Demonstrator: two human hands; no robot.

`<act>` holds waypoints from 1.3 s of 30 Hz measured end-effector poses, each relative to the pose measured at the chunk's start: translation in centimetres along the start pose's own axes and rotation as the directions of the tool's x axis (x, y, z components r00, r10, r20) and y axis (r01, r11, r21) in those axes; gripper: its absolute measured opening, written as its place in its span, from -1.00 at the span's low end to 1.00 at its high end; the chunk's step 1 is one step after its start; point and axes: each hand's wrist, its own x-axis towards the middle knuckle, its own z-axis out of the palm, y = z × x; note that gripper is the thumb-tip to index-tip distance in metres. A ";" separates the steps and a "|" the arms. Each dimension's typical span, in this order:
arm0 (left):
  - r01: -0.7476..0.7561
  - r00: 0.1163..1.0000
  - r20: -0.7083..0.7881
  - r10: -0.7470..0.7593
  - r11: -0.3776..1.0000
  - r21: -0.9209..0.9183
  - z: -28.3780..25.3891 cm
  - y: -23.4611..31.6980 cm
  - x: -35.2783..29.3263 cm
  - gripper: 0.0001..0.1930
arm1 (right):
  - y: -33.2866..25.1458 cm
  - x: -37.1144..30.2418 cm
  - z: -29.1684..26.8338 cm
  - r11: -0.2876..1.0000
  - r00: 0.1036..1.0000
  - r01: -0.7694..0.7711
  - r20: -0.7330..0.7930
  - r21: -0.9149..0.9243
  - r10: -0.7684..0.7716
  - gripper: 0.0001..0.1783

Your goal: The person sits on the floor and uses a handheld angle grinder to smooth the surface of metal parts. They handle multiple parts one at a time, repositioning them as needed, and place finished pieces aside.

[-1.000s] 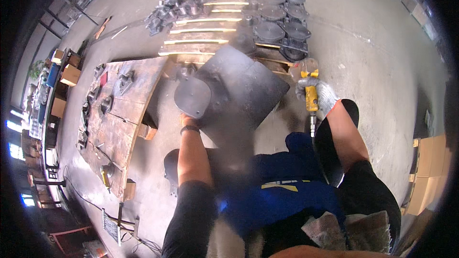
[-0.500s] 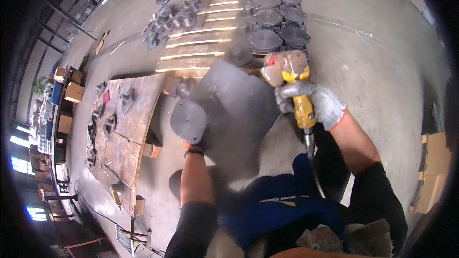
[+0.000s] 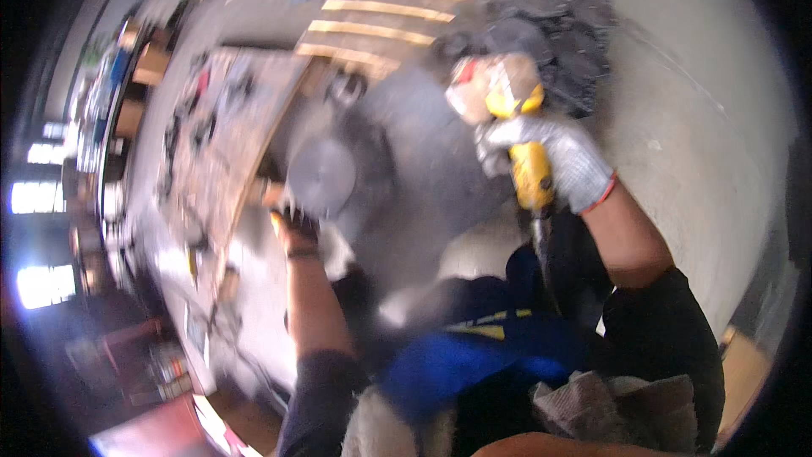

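My right hand (image 3: 550, 156), in a grey knit glove with a red cuff edge, is closed around a yellow air-powered hand tool (image 3: 531, 176). The tool's head carries a worn, whitish wrapping, and a hose runs down from its handle. My bare left hand (image 3: 294, 228), a dark band at its wrist, grips the near edge of a round grey metal disc (image 3: 321, 176); motion blur hides its exact finger positions. Beyond and to the right of the disc spreads a broad dark grey sheet-like surface (image 3: 423, 148).
A wooden table (image 3: 245, 127) with several metal parts stands at left. Ahead lies a slatted wooden pallet (image 3: 381, 21), with rows of dark round castings (image 3: 541, 17) at its right. Cardboard boxes (image 3: 152, 63) line the far left.
The view has swung, and the surroundings have shifted up and right in it. My left hand and the disc have moved leftward, toward the table. The right hand keeps hold of the tool.
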 end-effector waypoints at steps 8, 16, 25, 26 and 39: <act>0.064 0.991 0.096 -0.094 0.958 0.278 6.9 2.4 -8.9 -0.49 | 2.3 2.4 0.9 0.993 0.968 -0.053 0.240 -0.107 0.078 -0.76; -0.224 0.967 -0.051 0.248 0.933 0.282 11.1 -1.9 -6.6 -0.55 | 2.8 1.5 -1.5 0.981 0.986 -0.039 0.149 -0.192 0.069 -0.79; -0.090 0.886 0.254 0.388 -0.395 0.914 6.7 -4.3 -3.3 -0.62 | 2.7 0.4 -1.8 0.976 0.971 -0.105 0.192 -0.189 0.141 -0.73; -0.194 0.860 0.345 0.375 -0.384 0.903 6.7 -4.1 -2.0 -0.60 | 2.5 -0.1 -1.3 0.972 0.977 -0.101 0.164 -0.211 0.137 -0.73; -0.589 0.524 0.565 0.638 -0.208 0.781 11.9 -2.3 -15.5 -0.67 | 5.2 1.7 3.1 0.941 0.951 -0.030 0.280 -0.338 0.131 -0.76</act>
